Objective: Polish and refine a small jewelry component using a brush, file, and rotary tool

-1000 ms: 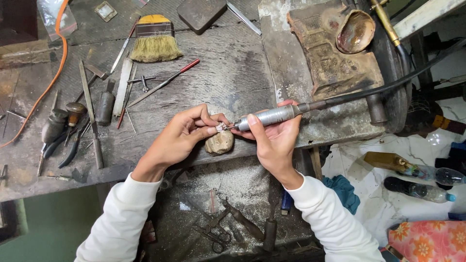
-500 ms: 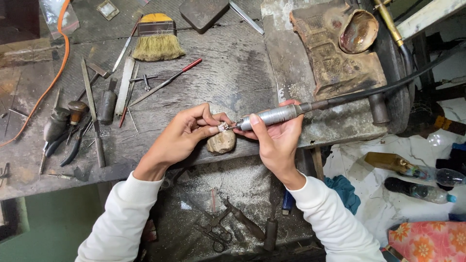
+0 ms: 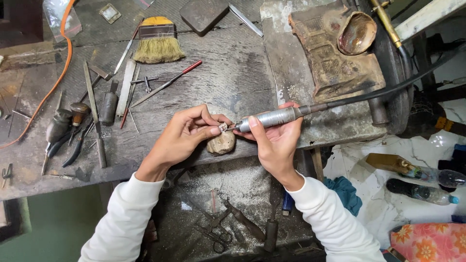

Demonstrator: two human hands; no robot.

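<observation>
Metal shines at the middle of the scene: a small ring is pinched between the thumb and first fingers of the left hand, and this grip is closed tight on it. The ring sits on top of a rounded wooden peg that sticks out from the front edge of the dark counter.

The right hand holds a grey rotary handpiece like a pen, its fingers wrapped firmly around the barrel. The long axis of this tool runs almost level from right to left, and the fine tip meets the ring from its right side. A black flexible shaft goes away from the back end toward the upper right.

Both wrists are bent inward and the two hands nearly touch each other above the peg; the left one is nearer to the ring. Both forearms, in white sleeves, come up from the lower edge.

Files and pliers lie well apart on the left, and a flat brush lies farther up.
</observation>
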